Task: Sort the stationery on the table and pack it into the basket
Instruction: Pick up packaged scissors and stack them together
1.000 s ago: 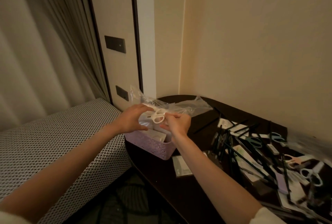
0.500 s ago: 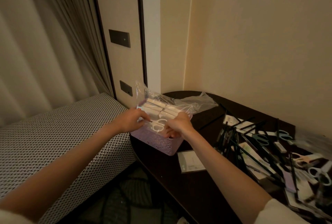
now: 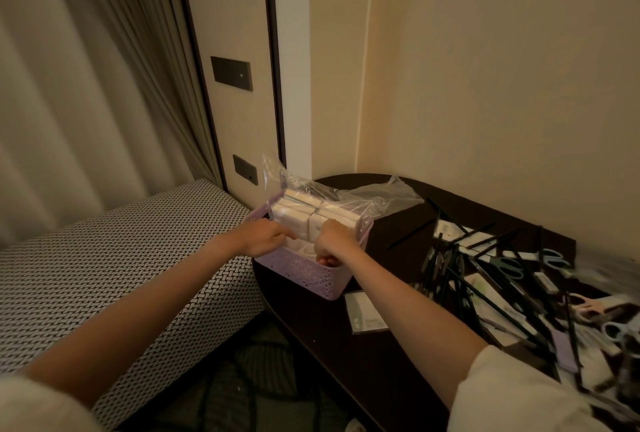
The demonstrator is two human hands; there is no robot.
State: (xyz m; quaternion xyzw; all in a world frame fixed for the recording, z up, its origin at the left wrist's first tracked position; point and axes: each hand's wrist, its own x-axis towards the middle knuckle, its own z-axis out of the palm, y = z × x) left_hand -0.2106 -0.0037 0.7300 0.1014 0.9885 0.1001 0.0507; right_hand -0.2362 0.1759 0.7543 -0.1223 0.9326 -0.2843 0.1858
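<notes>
Head view: left hand (image 3: 260, 236) and right hand (image 3: 333, 239) both curled, reaching into basket (image 3: 313, 275); held thing hidden, grip unclear. Bagged boxes (image 3: 313, 211) stacked inside basket. Pens (image 3: 460, 272) and scissors (image 3: 512, 267) piled right of basket on worktop (image 3: 363, 362).

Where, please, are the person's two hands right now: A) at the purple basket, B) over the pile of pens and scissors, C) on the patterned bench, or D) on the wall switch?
A: both the left hand and right hand reach into the purple basket at the table's left end.
</notes>
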